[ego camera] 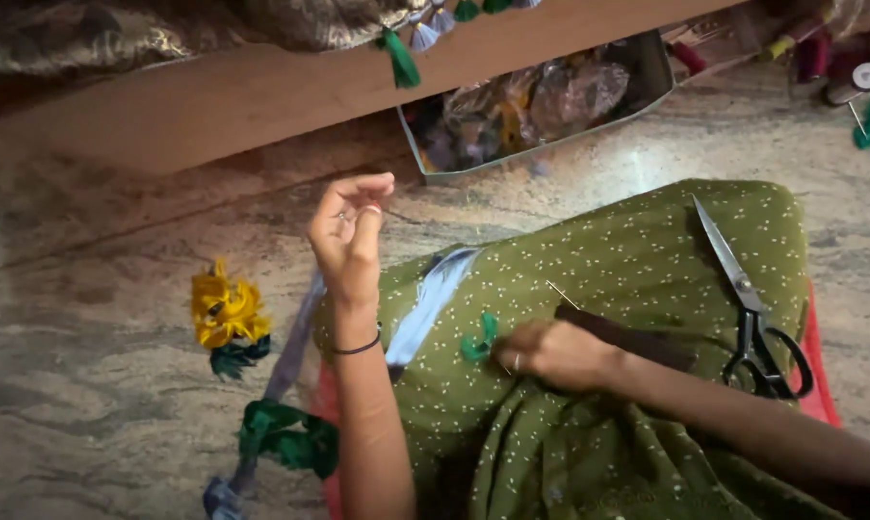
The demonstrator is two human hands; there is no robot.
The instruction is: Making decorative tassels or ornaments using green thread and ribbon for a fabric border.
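While our left hand (350, 231) pinches thread taut and our right hand (550, 354) pins the green tassel (477, 343), overpulling likely snaps it.

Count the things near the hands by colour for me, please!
Green: 3 – small tassel under the right hand, thread bundle, dotted cloth
Yellow: 1 – thread bunch
Light blue: 1 – ribbon strip
Silver and black: 1 – scissors
Total: 6
The raised left hand pinches something too fine to tell.
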